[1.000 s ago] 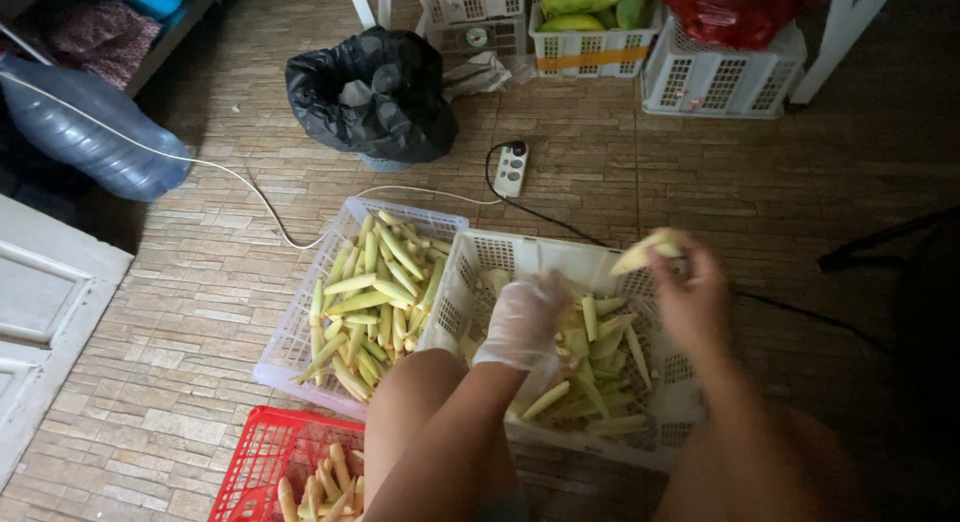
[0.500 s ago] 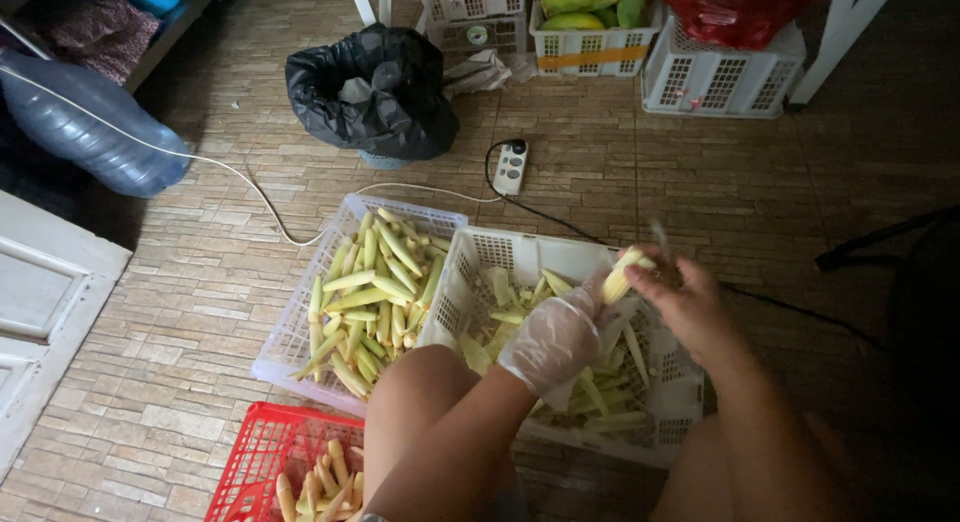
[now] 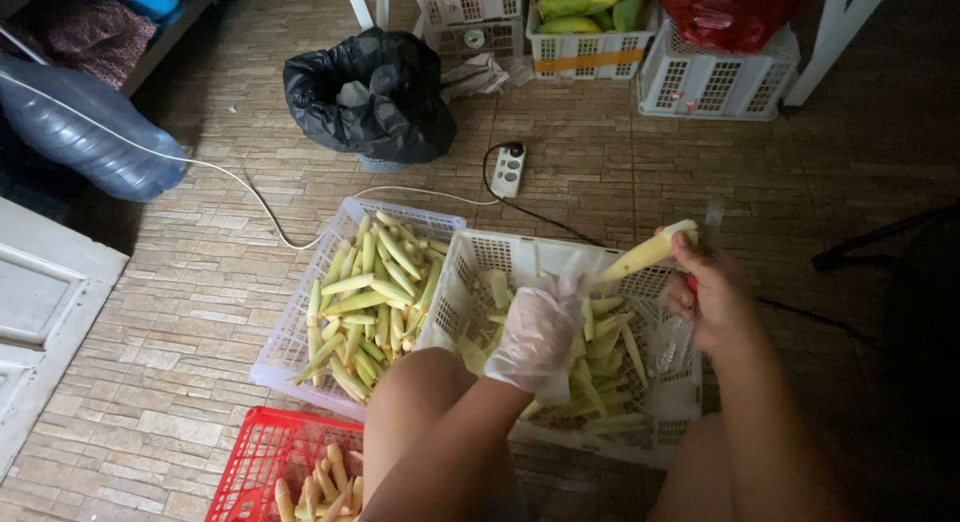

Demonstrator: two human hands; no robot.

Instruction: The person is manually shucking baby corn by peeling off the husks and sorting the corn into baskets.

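Note:
My right hand (image 3: 712, 304) grips a pale yellow corn ear (image 3: 645, 254) at its thick end, together with a small red-handled knife (image 3: 708, 227) whose blade points up. My left hand (image 3: 540, 332), in a clear plastic glove, is closed around the ear's pointed lower end. Both hands hover over a white plastic basket (image 3: 480, 254) holding green husk strips and trimmings. A second white basket (image 3: 290, 332) to its left is filled with several husked ears. A red basket (image 3: 255, 462) near my knee holds more ears.
A black rubbish bag (image 3: 370, 92) stands beyond the baskets, with a power strip (image 3: 507, 170) and its white cable on the brick floor. A large blue water bottle (image 3: 85, 132) lies at the left. White crates (image 3: 700, 77) with green-yellow fruit stand at the back.
My right hand has lowered the corn ear slightly toward the basket. My gloved left hand has come up out of the trimmings and taken the ear's pointed end.

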